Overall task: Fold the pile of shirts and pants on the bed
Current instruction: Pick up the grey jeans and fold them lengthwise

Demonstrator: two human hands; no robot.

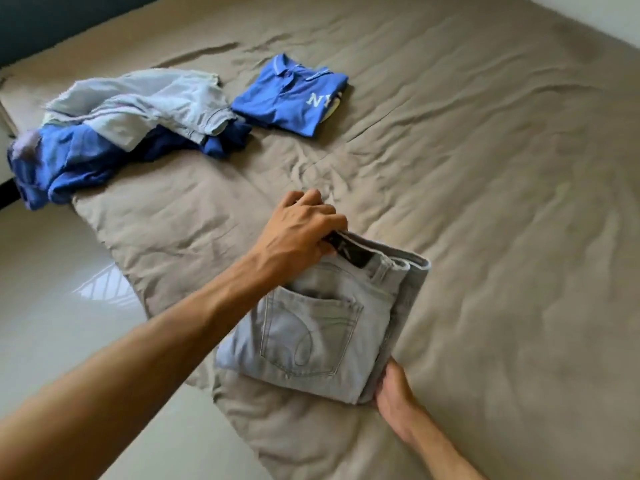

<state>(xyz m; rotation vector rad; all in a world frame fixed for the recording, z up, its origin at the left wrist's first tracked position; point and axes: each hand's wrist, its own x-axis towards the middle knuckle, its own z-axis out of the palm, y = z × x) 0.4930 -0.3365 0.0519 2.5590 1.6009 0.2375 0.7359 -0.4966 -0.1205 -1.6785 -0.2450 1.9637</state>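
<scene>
An unfolded pile (114, 133) lies at the bed's (485, 168) left edge, a folded polo (287, 95) beside it. Nearer, the left hand (301, 226) grips the folded jeans' (311, 327) waistband; the right hand (394, 393) holds their near corner.

Glossy pale floor (52, 306) reflects window light beside a dark wall (52, 19).
</scene>
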